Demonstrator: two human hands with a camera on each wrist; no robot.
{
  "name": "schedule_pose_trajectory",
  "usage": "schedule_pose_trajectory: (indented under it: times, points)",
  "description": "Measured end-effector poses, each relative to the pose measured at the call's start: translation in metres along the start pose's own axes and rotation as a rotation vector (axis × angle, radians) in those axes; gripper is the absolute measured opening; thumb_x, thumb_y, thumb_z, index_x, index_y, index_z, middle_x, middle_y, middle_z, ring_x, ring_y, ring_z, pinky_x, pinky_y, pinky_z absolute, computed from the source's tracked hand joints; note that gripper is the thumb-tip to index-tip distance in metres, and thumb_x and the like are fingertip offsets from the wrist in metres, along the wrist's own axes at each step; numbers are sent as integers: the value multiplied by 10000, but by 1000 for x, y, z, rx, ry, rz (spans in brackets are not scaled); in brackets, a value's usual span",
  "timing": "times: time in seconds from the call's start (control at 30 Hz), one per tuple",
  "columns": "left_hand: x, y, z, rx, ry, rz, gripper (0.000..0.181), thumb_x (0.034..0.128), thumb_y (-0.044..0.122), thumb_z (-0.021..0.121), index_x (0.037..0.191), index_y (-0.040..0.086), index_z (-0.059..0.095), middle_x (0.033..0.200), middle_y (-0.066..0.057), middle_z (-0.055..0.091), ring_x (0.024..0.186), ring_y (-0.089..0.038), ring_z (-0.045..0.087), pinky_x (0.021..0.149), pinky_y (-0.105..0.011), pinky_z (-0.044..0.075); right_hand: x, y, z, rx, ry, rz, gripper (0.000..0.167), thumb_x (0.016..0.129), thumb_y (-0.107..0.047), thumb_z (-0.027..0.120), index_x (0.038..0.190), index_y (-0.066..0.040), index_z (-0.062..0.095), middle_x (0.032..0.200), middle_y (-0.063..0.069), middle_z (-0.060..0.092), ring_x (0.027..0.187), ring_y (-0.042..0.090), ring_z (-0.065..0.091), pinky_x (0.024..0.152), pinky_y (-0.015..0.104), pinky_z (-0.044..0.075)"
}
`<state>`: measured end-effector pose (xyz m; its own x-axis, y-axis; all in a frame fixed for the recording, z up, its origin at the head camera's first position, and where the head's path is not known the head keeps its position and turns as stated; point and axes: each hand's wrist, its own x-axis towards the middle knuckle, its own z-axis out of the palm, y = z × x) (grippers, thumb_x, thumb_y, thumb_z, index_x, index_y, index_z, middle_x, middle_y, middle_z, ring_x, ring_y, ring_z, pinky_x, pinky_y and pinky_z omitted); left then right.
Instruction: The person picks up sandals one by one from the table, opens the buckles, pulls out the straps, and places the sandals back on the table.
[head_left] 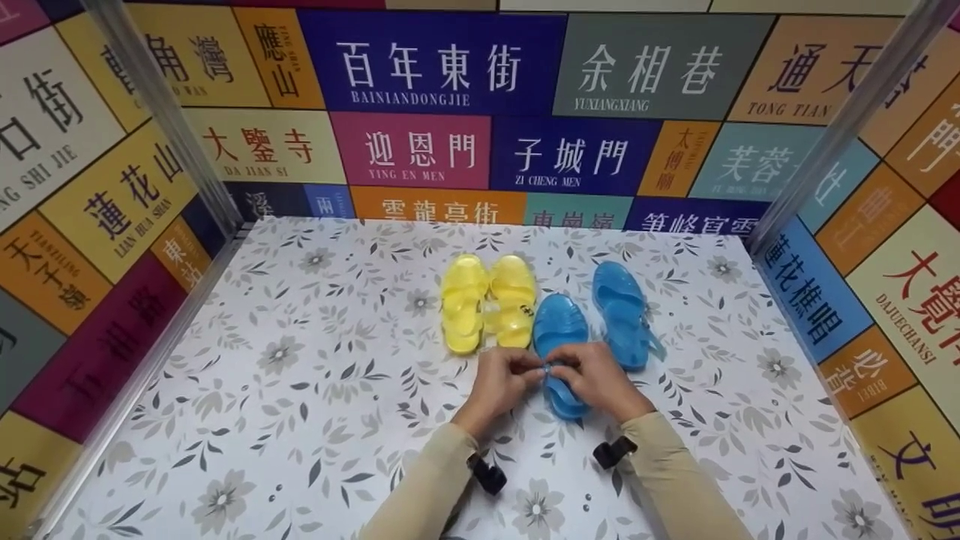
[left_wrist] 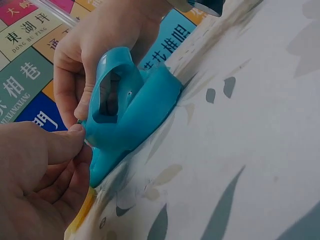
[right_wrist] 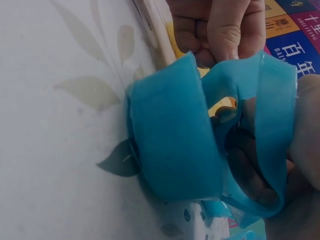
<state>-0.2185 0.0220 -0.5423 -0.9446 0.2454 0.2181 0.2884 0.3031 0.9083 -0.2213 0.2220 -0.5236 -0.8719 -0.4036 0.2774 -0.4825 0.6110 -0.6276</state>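
Observation:
A blue sandal (head_left: 561, 319) lies on the floral-patterned surface, heel toward me, with both hands at its ankle strap. My left hand (head_left: 499, 386) pinches the strap's end at the sandal's left side, thumb against fingers. Opposite it, my right hand (head_left: 598, 375) pinches the strap near the same spot; in the left wrist view the right hand (left_wrist: 102, 55) reaches over the strap (left_wrist: 117, 60). From behind, the right wrist view shows the heel (right_wrist: 170, 130) standing on the surface. The small fastening between the fingertips is mostly hidden.
The other blue sandal (head_left: 621, 315) lies just right of the one being handled, its strap sticking out. Left of them a pair of yellow sandals (head_left: 465, 300) stands side by side. Panels with street names (head_left: 435, 64) wall the surface at the back and sides.

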Motion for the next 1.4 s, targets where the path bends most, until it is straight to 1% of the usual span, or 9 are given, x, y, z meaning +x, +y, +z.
schedule_pose_trajectory:
  times: [0.17,0.43,0.67,0.87,0.93,1.1,1.2,1.3,1.4]
  points:
    - [2,3,2,-20,-10,-3,73,890,19,815,937,72,833,867,4,797,787,-40,693,717,-222,577,-1,1,0,-19,7,-30,135,933,-42,774,1041,-113,814,996,2,795,922,186,746,823,396,614]
    - [4,5,1,-43,-22,-65,102,883,2,810,932,88,835,848,24,791,781,-45,684,715,-230,575,0,0,0,-23,-3,-25,135,927,-61,786,1049,-111,815,1010,7,798,940,189,747,841,392,612]
    - [7,5,1,-40,-16,-63,103,854,-8,829,929,62,833,839,-12,794,766,-54,696,700,-224,582,0,-1,2,-33,2,-44,140,918,-44,789,1043,-100,816,1003,17,800,939,210,753,842,405,612]
    - [8,8,1,-34,-3,-136,89,854,16,837,902,90,839,811,18,788,762,-57,696,701,-224,579,1,-1,1,-11,-4,-30,141,929,-60,788,1060,-103,818,1021,17,802,964,199,753,860,393,612]
    - [9,10,1,-28,0,-151,87,853,24,841,899,99,841,808,24,788,769,-63,700,707,-229,583,1,0,0,-14,1,-37,134,928,-64,790,1054,-99,820,1014,19,802,955,196,754,850,384,614]
    - [11,12,2,-31,14,-136,88,848,11,843,902,81,841,810,6,790,773,-76,706,704,-241,589,2,-1,-2,-21,16,-62,124,916,-56,800,1032,-96,821,989,18,802,923,200,756,819,390,616]
    - [10,10,1,-48,6,-128,98,846,-5,838,908,71,839,818,-4,792,779,-77,706,710,-241,589,1,-1,-2,-15,8,-57,115,918,-65,800,1025,-101,821,984,11,801,921,196,752,816,390,613]
    - [9,6,0,-48,-19,-86,117,855,-7,831,938,75,837,858,-8,801,811,-77,713,740,-236,588,1,-1,-1,-8,-5,-38,116,930,-71,789,1039,-100,819,997,13,800,928,193,749,818,384,613]
    - [7,1,-2,-32,-49,-4,126,875,5,825,980,73,836,922,-19,808,852,-86,731,767,-236,594,0,0,-1,4,-18,-10,126,940,-71,779,1055,-106,818,1013,12,799,934,177,747,822,368,614]
